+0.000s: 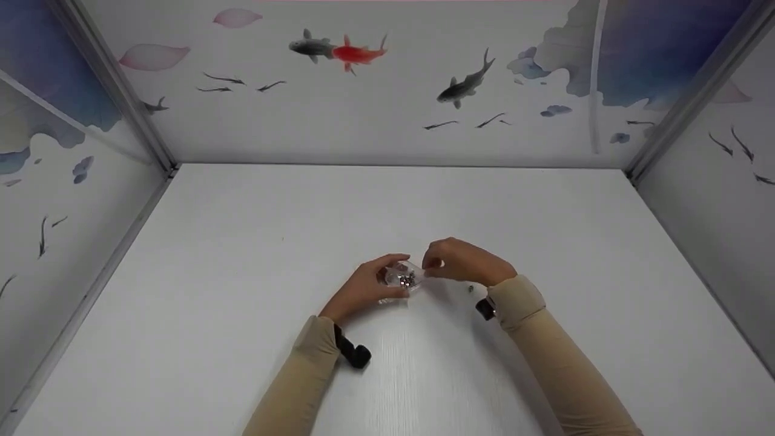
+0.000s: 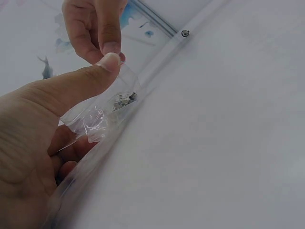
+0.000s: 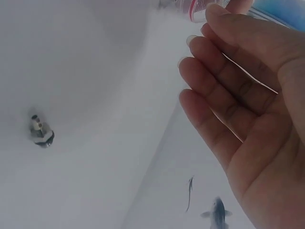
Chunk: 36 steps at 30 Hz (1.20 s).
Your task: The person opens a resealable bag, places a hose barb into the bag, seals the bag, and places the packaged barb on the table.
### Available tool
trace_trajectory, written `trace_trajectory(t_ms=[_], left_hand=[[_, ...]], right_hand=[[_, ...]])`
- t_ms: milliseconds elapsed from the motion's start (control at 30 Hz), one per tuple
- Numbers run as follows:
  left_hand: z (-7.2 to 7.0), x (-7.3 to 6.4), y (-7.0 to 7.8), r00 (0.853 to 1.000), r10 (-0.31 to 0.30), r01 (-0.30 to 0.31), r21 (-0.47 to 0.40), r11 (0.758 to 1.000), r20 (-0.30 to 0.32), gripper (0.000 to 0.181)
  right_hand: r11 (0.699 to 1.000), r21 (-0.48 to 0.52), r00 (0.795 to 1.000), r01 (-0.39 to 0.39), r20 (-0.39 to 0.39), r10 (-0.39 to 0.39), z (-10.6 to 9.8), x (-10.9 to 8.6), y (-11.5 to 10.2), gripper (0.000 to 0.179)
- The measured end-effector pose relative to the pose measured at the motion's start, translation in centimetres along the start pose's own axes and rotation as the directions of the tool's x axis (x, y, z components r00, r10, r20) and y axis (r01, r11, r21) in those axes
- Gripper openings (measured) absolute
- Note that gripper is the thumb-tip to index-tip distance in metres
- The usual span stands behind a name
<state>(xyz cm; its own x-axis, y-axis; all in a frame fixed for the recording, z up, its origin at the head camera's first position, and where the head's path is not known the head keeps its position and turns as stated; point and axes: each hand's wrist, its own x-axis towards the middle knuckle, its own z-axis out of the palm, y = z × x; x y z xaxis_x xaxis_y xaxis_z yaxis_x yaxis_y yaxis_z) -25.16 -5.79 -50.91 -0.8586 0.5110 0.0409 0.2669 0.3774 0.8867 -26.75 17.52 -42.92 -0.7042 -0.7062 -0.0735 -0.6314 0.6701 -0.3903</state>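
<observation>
My left hand (image 1: pixel 361 286) holds a small clear plastic bag (image 1: pixel 418 278), with the thumb on its near side and fingers curled behind it. Inside the bag lies a cluster of small shiny metal parts (image 2: pixel 125 100). At the bag's other end my right hand (image 1: pixel 465 261) pinches the edge between thumb and index finger. A red zip line (image 3: pixel 192 9) shows on the bag close to that pinch, partly cut off by the right wrist view. The other right fingers are loosely bent. One small metal fitting (image 3: pixel 42 133) lies loose on the table, near the right wrist.
The white table (image 1: pixel 242 212) spreads around both hands. Panels printed with fish, such as the back panel (image 1: pixel 399 133), stand along its back and sides. Black wrist cameras, including the left one (image 1: pixel 357 356), stick out from the wrists close over the table.
</observation>
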Motion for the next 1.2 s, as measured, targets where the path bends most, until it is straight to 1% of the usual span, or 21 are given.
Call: trace_trajectory(t_ms=[200,333,500,667,800,933,1200], left_hand=[[0.0,0.0,0.1,1.000,-0.002,0.002,-0.014,1.000,-0.001,0.067],[0.0,-0.1,0.1,1.000,-0.009,0.009,-0.018,1.000,-0.004,0.068],[0.0,-0.1,0.1,1.000,-0.004,0.004,-0.010,1.000,-0.004,0.067],[0.1,0.0,0.1,1.000,0.008,-0.008,0.014,1.000,0.000,0.068],[0.1,-0.1,0.1,1.000,0.015,-0.015,0.023,1.000,0.001,0.069],[0.1,-0.1,0.0,1.000,0.011,-0.011,0.017,1.000,-0.002,0.068],[0.1,0.0,0.0,1.000,0.029,-0.029,0.008,1.000,-0.002,0.068]], right_hand=[[0.998,-0.003,0.998,-0.060,0.033,0.061,-0.2,-0.9,0.4,0.013],[0.994,-0.004,0.992,-0.105,0.065,0.105,-0.4,-1.5,0.9,0.011],[0.984,0.016,0.979,-0.178,0.107,0.175,-0.6,-2.4,1.6,0.012],[0.966,0.063,0.962,-0.249,0.133,0.240,-0.8,-3.3,2.3,0.015],[0.965,0.096,0.965,-0.243,0.130,0.229,-0.8,-4.0,2.7,0.017],[0.969,0.102,0.969,-0.224,0.134,0.210,-0.8,-4.6,3.2,0.019],[0.964,0.105,0.960,-0.245,0.164,0.227,-0.7,-5.2,3.8,0.019]])
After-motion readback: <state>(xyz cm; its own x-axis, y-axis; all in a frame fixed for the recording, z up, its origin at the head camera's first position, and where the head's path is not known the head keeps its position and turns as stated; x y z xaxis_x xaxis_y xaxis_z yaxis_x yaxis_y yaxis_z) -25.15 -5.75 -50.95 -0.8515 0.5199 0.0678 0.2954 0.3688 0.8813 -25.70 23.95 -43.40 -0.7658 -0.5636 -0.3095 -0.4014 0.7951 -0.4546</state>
